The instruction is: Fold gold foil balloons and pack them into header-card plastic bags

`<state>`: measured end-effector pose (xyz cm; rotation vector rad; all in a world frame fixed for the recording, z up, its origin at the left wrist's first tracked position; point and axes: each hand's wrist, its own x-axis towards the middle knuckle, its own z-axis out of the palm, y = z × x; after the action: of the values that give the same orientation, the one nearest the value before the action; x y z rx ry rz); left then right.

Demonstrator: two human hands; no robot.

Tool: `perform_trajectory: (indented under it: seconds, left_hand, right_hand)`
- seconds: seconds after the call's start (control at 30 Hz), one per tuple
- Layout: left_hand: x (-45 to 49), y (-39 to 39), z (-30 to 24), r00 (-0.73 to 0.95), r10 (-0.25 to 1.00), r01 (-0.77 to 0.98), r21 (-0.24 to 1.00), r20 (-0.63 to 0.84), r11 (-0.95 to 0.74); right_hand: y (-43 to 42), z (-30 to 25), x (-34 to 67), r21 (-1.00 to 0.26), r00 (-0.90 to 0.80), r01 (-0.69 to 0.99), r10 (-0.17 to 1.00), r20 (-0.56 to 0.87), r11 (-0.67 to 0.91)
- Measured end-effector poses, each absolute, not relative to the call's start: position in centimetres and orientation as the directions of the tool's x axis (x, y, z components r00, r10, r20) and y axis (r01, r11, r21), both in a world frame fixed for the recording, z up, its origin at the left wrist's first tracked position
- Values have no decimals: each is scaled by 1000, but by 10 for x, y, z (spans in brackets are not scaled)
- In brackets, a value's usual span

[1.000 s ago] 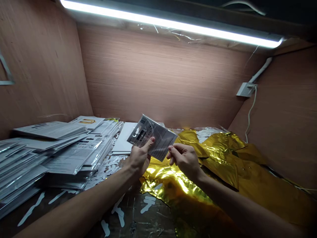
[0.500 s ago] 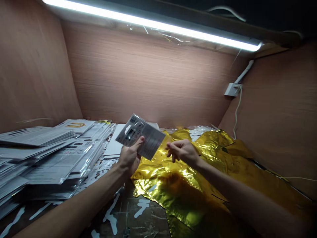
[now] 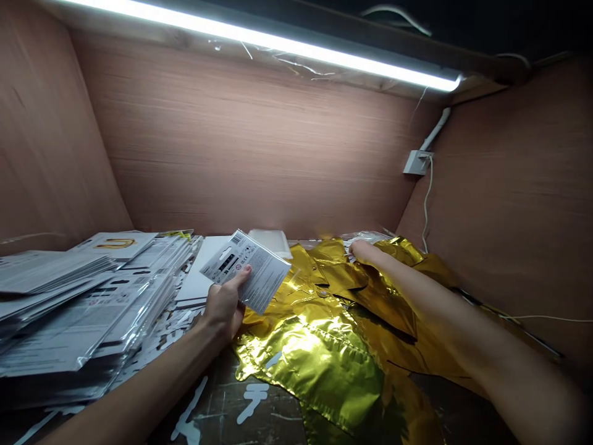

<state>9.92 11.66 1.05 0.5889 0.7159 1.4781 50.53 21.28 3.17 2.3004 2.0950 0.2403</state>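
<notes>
My left hand [image 3: 225,303] grips a small printed card in a clear sleeve [image 3: 245,271], thumb on its face, held above the table. My right hand [image 3: 365,250] is stretched far forward to the back of the table, resting on the gold foil sheets [image 3: 324,346] near a clear plastic packet [image 3: 368,237]. Its fingers are mostly hidden behind the foil, so I cannot see whether they hold anything.
Stacks of packaged cards in clear sleeves [image 3: 78,309] fill the left side. White flat boards [image 3: 204,272] lie behind the left hand. White paper cut-outs [image 3: 252,395] litter the dark tabletop. Wooden walls enclose the booth; a cable and socket box [image 3: 417,162] hang at right.
My right hand let go of the card and reached forward to the back of the foil pile. My left hand lowered the card slightly and kept hold of it.
</notes>
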Motion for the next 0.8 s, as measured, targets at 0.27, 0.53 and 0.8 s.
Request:
perform_trajectory:
  seconds: [0.27, 0.53, 0.8]
  left_hand:
    - [98, 116, 8, -14, 996, -676, 735, -88, 56]
    - [97, 119, 10, 12, 990, -706, 700, -139, 107]
    - [99, 112, 16, 85, 985, -690, 704, -150, 167]
  right_hand:
    - [209, 49, 508, -229, 95, 973, 937, 337, -16]
    - [151, 80, 406, -605, 78, 657, 757, 649, 450]
    - [62, 77, 326, -820, -224, 35, 804, 550, 571]
